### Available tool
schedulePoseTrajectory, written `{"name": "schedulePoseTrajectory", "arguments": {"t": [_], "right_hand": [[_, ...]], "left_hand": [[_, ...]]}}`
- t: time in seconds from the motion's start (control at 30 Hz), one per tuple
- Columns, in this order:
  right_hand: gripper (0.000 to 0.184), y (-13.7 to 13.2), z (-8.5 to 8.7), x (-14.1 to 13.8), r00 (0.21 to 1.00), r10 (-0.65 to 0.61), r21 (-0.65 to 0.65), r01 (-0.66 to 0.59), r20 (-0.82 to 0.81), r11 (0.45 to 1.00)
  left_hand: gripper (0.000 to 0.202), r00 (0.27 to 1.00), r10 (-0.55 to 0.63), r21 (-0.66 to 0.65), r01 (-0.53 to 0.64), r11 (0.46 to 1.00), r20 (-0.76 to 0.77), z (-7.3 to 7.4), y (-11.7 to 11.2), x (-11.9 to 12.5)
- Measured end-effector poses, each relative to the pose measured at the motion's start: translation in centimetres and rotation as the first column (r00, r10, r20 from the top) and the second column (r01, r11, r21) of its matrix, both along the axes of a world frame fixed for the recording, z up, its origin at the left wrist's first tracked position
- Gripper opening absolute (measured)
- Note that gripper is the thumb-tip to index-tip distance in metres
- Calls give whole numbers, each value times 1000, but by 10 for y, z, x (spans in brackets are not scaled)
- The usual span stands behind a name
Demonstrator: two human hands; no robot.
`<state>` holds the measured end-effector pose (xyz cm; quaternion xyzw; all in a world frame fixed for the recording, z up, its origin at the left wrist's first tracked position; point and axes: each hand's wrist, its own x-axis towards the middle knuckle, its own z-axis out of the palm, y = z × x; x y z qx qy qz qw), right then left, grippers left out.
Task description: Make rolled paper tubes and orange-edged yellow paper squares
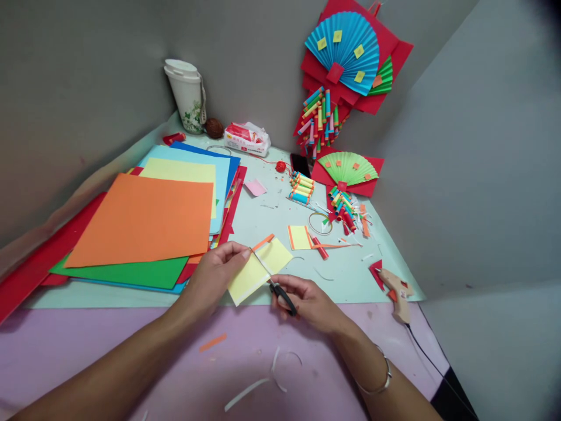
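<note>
My left hand [214, 272] pinches a piece of yellow paper [250, 278] by its upper left edge. The paper has an orange strip along its top and a white strip along its lower edge. In my right hand [309, 301] is a pair of scissors [286, 299] with black handles, my fingers closed around them. Their blades lie across the yellow paper, pointing up and left toward my left fingertips. Just beyond the hands, a yellow square with orange edges [300, 237] lies on the table beside a red paper roll [321, 249].
Stacked coloured sheets [144, 216] fill the left side. A glue gun [398, 295] with its cord lies at the right. Behind stand a white cup [184, 96], a tissue pack [248, 138] and paper fan decorations [346, 52]. Paper scraps [248, 393] are scattered in front.
</note>
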<state>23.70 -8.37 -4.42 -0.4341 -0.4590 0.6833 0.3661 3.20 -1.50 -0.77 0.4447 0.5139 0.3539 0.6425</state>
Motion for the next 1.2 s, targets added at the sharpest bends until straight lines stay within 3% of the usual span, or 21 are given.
{"name": "schedulePoseTrajectory", "arguments": {"t": [0.17, 0.33, 0.53, 0.63, 0.73, 0.83, 0.93, 1.03, 1.2], "right_hand": [[41, 0, 5, 0, 999, 0, -14, 1, 33, 1000], [41, -1, 14, 6, 986, -2, -14, 4, 165, 1000], [42, 1, 15, 20, 914, -85, 190, 9, 397, 982], [42, 0, 16, 25, 790, -182, 354, -48, 586, 934], [42, -3, 19, 26, 590, -291, 472, -178, 754, 863], [41, -8, 23, 22, 393, -357, 487, -308, 848, 817], [42, -10, 23, 18, 247, -396, 466, -419, 885, 780], [49, -11, 21, 17, 164, -417, 441, -492, 894, 750], [53, -11, 22, 19, 155, -413, 431, -498, 898, 752]], "left_hand": [[33, 1000, 10, -5, -10, 1000, 1, 3, 0, 1], [32, 1000, -12, 11, 12, 1000, -28, -2, 0, -1], [30, 996, -26, 26, 28, 999, -82, -5, 0, -2], [32, 998, -12, 25, 14, 1000, -68, -1, 0, -2], [33, 999, 25, 38, -24, 999, -26, -1, 1, -4], [32, 999, 50, 66, -50, 997, 3, -5, 3, -4], [31, 999, 42, 74, -42, 996, 2, -8, 4, -3], [29, 1000, 15, 60, -14, 998, -8, -8, 4, -1], [28, 997, -71, 48, 71, 996, 1, -9, -1, 2]]}}
